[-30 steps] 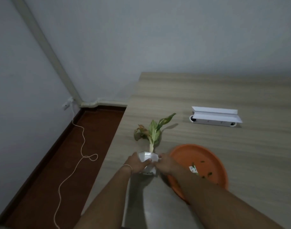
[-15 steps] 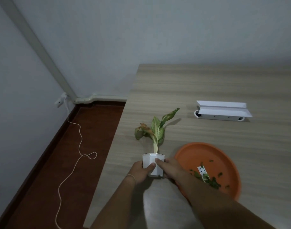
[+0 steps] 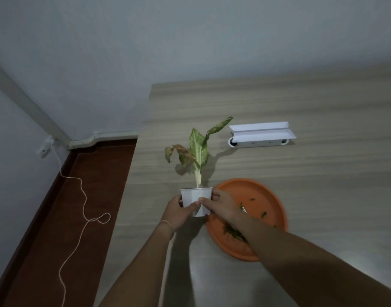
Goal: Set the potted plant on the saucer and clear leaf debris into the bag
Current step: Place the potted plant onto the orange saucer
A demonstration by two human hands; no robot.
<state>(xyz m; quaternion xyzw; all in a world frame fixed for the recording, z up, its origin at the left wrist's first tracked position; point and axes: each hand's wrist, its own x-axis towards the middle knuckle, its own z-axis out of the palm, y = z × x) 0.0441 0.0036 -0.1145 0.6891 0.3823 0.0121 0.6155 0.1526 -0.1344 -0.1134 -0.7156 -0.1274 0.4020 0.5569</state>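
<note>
Gripping the small white pot (image 3: 195, 199) from both sides, the person's left hand (image 3: 178, 212) and right hand (image 3: 221, 207) are each clamped on it, thumbs across the near face and fingers curled round the far sides. The plant (image 3: 196, 149) stands roughly upright out of the pot, with one pale green striped leaf in the middle, a browned, drooping leaf to its left and a longer yellowing leaf arching up to the right. The pot sits just left of the orange saucer (image 3: 270, 202), its lower right edge at the saucer's rim; whether it rests on the worktop (image 3: 301, 103) or is held slightly above it cannot be told. Scattered green leaf debris (image 3: 232, 231) lies inside the saucer, partly hidden behind the right forearm, along with a small white tag-like piece (image 3: 244, 210) beside the wrist. A thin band circles the left wrist. Farther back on the worktop, well apart from the saucer, lies a long white box (image 3: 261, 135). Down on the dark red floor (image 3: 83, 196) to the left trails a looping white cord (image 3: 83, 209)
</note>
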